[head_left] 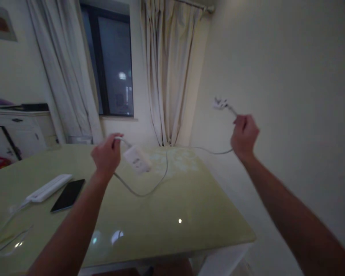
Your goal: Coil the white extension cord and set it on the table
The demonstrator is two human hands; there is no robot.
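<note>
My left hand (106, 155) is closed on the grey cable close to a small white power strip (137, 158), which dangles tilted above the table and is slightly blurred. Raised at the right, my right hand (245, 135) grips the other end of the same cable (149, 193), just below its plug (220, 104). The plug points up and left, with its prongs smeared by motion. Between the hands the cable sags in a loose loop over the table and runs past its far edge.
On the pale green glossy table (161, 226) lie a long white power strip (50, 188) and a black phone (68, 195) at the left. A thin cable (13, 242) is near the front left. Curtains (172, 73), a window (116, 65) and a white cabinet (20, 130) stand behind.
</note>
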